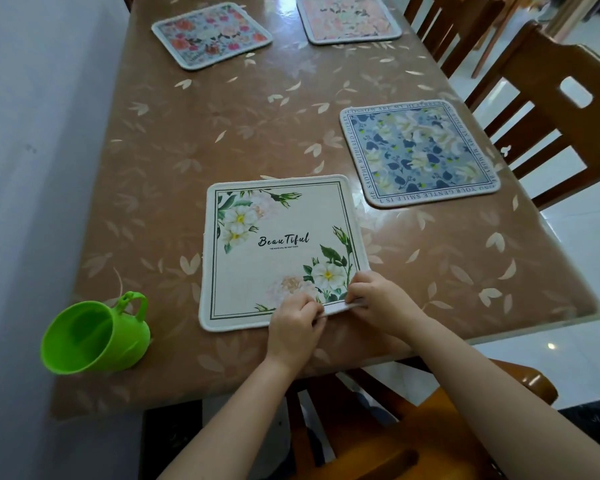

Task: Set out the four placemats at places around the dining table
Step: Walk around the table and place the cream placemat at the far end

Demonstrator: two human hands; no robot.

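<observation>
Table (243, 140): brown cloth with pale leaf print, a clear cover over it; a white wall ran along its left side.
White mat (281, 247): lay flat at the near end, white flowers and the word "Beautiful" on it; its near right corner was lifted a little off the table.
Left hand (293, 327): fingers curled shut, pinching the white mat's near edge just left of that corner.
Right hand (378, 299): fingers closed on the same corner from the right, close beside the left hand.
Blue mat (420, 152): flat by the right edge, just beyond the white mat and apart from it, lettering round its border.
Red mat (212, 34): flat at the far left, red and pink flowers.
Pink mat (349, 17): flat at the far right, partly cut off by the top of the view.
Cup (94, 336): green, with a handle, at the near left corner, well left of the white mat.
Chairs (548, 109): wooden, along the right side; another stood under the arms at the near end.
</observation>
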